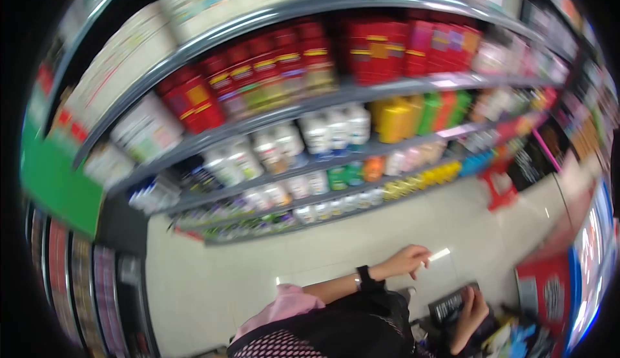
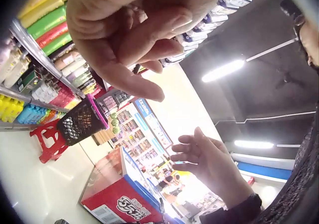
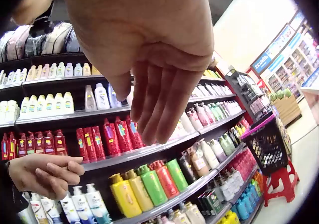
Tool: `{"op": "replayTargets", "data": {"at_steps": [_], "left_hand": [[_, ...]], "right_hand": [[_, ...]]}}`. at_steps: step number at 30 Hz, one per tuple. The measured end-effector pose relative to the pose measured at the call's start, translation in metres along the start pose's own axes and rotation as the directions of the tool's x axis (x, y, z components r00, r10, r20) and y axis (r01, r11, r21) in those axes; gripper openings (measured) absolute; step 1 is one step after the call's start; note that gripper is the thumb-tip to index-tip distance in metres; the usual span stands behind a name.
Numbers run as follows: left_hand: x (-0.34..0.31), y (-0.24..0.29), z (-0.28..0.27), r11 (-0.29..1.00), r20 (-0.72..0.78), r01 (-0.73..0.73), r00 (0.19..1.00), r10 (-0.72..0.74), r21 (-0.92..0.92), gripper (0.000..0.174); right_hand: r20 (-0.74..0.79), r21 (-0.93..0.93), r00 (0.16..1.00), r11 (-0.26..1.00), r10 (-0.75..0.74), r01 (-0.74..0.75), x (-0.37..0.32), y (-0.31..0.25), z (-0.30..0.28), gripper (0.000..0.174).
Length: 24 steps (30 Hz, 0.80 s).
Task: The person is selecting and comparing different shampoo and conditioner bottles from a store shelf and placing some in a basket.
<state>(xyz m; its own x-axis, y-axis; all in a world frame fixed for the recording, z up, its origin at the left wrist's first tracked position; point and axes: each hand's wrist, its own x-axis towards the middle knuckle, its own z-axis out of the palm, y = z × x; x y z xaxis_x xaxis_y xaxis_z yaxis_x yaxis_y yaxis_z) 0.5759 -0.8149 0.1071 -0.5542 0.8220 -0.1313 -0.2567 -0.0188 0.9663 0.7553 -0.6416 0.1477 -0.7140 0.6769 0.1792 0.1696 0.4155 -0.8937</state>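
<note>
My left hand [image 1: 408, 261], with a dark band at its wrist, is held over the floor in the head view, loosely bent fingers around nothing. Close up in the left wrist view, the left hand [image 2: 134, 29] has relaxed, slightly curled fingers and touches no item. My right hand [image 1: 472, 316] is lower and to the right in the head view, also with nothing in it. In the right wrist view the right hand [image 3: 144, 49] hangs with fingers extended downward in front of shelved bottles. The two hands are apart.
Shelves hold red bottles [image 3: 122, 134], yellow bottles [image 3: 124, 196] and green bottles [image 3: 152, 185]. A black basket [image 2: 79, 120] sits on a red stool [image 2: 49, 142]. A red and blue chest [image 2: 122, 191] stands on the pale tiled floor [image 1: 213, 280].
</note>
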Motion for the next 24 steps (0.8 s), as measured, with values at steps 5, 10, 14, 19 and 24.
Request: {"op": "replayTargets", "data": {"at_steps": [5, 10, 14, 19, 24], "left_hand": [[0.102, 0.009, 0.082, 0.998, 0.099, 0.070, 0.993, -0.069, -0.005, 0.030], [0.190, 0.034, 0.161, 0.996, 0.235, 0.090, 0.968, -0.090, 0.010, 0.032], [0.253, 0.034, 0.184, 0.993, 0.216, 0.115, 0.969, -0.116, 0.017, 0.031], [0.344, 0.023, 0.196, 0.982, 0.210, 0.188, 0.961, -0.178, -0.027, 0.033], [0.461, 0.009, 0.185, 0.981, 0.197, 0.192, 0.963, -0.185, -0.019, 0.035]], "right_hand": [[-0.087, -0.233, 0.993, 0.971, -0.076, 0.054, 0.069, 0.005, -0.087, 0.009], [-0.253, -0.305, 0.957, 0.951, -0.140, 0.058, 0.135, 0.032, -0.160, 0.011], [-0.248, -0.244, 0.968, 0.969, -0.034, -0.029, 0.184, 0.061, -0.192, 0.011], [-0.198, -0.193, 0.975, 0.972, 0.097, -0.136, 0.254, 0.113, -0.206, 0.012], [-0.174, -0.185, 0.973, 0.966, 0.149, -0.181, 0.362, 0.158, -0.212, 0.015]]}}
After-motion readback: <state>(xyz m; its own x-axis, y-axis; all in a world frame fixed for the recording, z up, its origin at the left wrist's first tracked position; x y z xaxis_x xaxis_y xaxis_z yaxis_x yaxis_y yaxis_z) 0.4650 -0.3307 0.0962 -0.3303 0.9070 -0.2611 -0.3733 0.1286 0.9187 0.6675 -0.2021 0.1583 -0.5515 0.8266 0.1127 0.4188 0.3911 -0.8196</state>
